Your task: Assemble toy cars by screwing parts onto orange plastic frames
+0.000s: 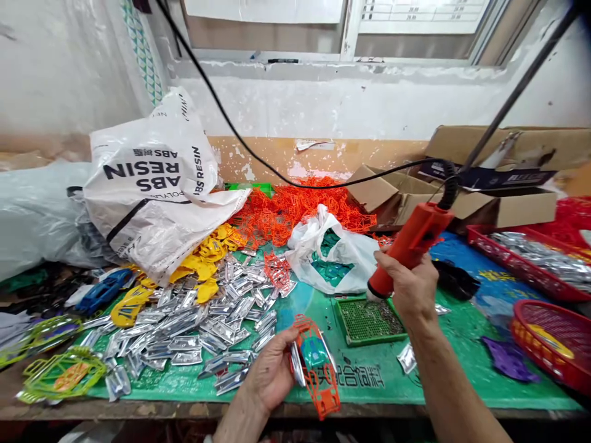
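My left hand [273, 376] is closed around an orange plastic frame [323, 387] near the table's front edge. A teal translucent piece [314, 352] sits in the frame, with silver strips along its sides. My right hand [412, 286] grips a red-orange power screwdriver [410, 243], which hangs from a dark rod and a black cable. The tool's lower end is over a green tray [353, 337] holding many small dark pieces. Left of my left hand lies a pile of silver parts [184, 344].
A white bag with teal parts [362, 267] stands behind the tray. Orange frames [295, 212] and yellow parts [203, 264] are heaped farther back. A large resin sack [148, 178] leans at left. Red baskets [521, 326] and cardboard boxes [526, 206] are at right.
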Available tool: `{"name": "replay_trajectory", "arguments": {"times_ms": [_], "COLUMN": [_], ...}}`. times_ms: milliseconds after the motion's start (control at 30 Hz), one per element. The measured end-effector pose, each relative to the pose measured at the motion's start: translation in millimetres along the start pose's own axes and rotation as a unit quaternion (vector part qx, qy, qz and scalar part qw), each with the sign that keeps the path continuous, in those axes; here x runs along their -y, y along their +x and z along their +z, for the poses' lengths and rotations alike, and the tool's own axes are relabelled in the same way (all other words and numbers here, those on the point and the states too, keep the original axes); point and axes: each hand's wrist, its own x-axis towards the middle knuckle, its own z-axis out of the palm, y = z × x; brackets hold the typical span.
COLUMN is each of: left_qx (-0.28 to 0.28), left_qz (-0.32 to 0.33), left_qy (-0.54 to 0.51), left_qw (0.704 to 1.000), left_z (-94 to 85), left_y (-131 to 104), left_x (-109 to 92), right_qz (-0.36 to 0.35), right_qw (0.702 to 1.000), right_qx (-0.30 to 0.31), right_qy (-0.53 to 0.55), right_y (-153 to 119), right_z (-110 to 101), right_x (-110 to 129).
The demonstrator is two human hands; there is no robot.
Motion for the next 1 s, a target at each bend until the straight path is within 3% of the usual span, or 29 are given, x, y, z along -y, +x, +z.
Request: {"name": "replay_trajectory", "arguments": {"times_ms": [67, 167, 200, 267, 367, 433, 533, 633, 767, 867, 1000], "left_qx": [0.01, 0.019, 0.017, 0.006, -0.021, -0.04, -0.087, -0.13, -0.146, -0.149, -0.143], "left_qz": [0.001, 0.023, 0.034, 0.059, 0.103, 0.13, 0.176, 0.221, 0.246, 0.248, 0.239], "left_qy": [-0.003, -0.006, -0.009, -0.017, -0.039, -0.053, -0.065, -0.071, -0.07, -0.072, -0.074], "left_qw": [1.0, 1.0, 0.999, 0.998, 0.994, 0.989, 0.978, 0.964, 0.956, 0.955, 0.958], "left_z": [1.2, 1.6, 0.8, -2.7, -10.7, -16.6, -25.1, -34.1, -47.1, -55.2, -59.6], "left_y": [-5, -13, -16, -22, -34, -44, -61, -77, -90, -93, -90], "left_x": [-2, -7, -10, -15, -27, -36, -51, -63, -68, -67, -66], "right_qz": [-0.089, -0.299, -0.354, -0.407, -0.374, -0.341, -0.349, -0.365, -0.359, -0.315, -0.206], "right_qw": [0.988, 0.914, 0.893, 0.884, 0.894, 0.863, 0.805, 0.741, 0.682, 0.68, 0.721], "right_qx": [-0.059, -0.131, -0.124, -0.051, 0.189, 0.344, 0.453, 0.536, 0.608, 0.637, 0.65], "right_qy": [-0.115, -0.242, -0.25, -0.227, -0.157, -0.144, -0.157, -0.174, -0.188, -0.181, -0.123], "right_y": [-7, -22, -27, -36, -47, -57, -81, -111, -143, -152, -144], "right_z": [-1, 5, 10, 29, 79, 122, 185, 233, 268, 278, 273], "right_x": [5, 11, 12, 10, 0, -7, -12, -10, -10, -15, -17]}}
